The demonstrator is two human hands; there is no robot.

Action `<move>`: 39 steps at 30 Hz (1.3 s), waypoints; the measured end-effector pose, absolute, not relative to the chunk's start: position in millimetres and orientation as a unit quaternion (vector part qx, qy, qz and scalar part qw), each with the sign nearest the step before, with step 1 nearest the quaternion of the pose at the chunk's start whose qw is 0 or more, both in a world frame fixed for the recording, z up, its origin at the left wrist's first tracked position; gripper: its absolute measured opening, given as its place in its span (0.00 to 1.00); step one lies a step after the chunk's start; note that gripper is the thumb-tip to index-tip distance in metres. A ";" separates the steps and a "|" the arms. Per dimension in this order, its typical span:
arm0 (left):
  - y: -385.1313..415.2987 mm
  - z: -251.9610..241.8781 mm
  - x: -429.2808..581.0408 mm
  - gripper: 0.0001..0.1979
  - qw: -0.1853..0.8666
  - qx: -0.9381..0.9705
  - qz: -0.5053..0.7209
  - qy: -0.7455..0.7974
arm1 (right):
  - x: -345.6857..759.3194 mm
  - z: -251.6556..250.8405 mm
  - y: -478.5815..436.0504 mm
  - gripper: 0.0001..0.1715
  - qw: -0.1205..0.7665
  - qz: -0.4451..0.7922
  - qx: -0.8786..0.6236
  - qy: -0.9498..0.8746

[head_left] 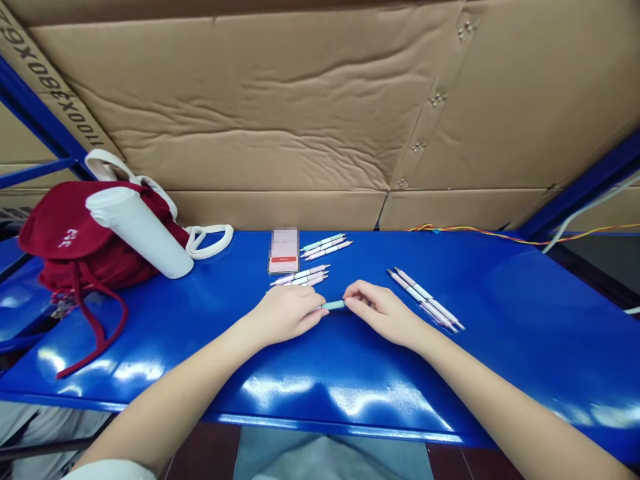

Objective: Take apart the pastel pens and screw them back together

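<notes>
Your left hand and right hand meet, pinching a teal pen barrel; three groups of whole pens lie on the tabletop.

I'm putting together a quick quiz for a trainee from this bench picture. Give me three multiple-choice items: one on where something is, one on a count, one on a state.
1. Where is the white bottle?
A. Under the table
B. Leaning on the red bag
C. At the table's right end

2. How many pens lie together just right of the phone, at the back?
A. One
B. Six
C. Three

3. What are the left hand and right hand doing with the pale teal pen?
A. Holding it between them
B. Resting apart from it
C. Holding it up overhead

Answers:
1. B, the bottle's side rests against the bag.
2. C, three pens lie side by side.
3. A, fingers of both hands meet on it.
</notes>
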State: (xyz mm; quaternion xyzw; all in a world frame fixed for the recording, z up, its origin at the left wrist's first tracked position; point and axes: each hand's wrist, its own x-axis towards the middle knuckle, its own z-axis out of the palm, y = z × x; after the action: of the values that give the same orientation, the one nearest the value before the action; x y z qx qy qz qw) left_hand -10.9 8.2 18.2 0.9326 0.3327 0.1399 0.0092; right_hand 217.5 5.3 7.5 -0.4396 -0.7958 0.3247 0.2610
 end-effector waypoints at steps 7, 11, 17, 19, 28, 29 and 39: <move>8.8 15.7 -11.3 0.15 0.013 0.936 0.133 0.326 | 218.5 5.8 5.5 0.06 0.261 0.349 -0.426 -0.793; 9.4 15.8 -12.4 0.15 0.018 0.935 0.134 0.328 | 220.2 8.4 4.7 0.03 0.274 0.326 -0.413 -0.805; 11.1 19.1 -13.7 0.13 0.012 0.932 0.145 0.332 | 231.2 14.2 11.6 0.07 0.287 0.289 -0.431 -0.806; 12.6 18.5 -14.4 0.13 0.009 0.929 0.143 0.342 | 236.2 15.8 15.1 0.07 0.303 0.265 -0.446 -0.799; 23.9 7.3 -16.8 0.13 0.002 0.916 0.088 0.392 | 231.8 2.4 19.5 0.08 0.280 0.229 -0.455 -0.814; 23.8 6.5 -16.1 0.13 -0.002 0.913 0.095 0.396 | 228.1 -0.5 18.5 0.08 0.271 0.230 -0.443 -0.823; 9.1 -1.9 0.4 0.14 -0.016 0.935 0.180 0.304 | 202.8 -5.2 4.0 0.11 0.261 0.252 -0.400 -0.842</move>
State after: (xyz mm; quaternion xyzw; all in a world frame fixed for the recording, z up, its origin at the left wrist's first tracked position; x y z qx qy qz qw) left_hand 0.4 9.1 -1.9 0.9355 0.3039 0.1797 -0.0157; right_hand 202.8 4.0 -5.2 -0.4003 -0.8416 0.2515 0.2611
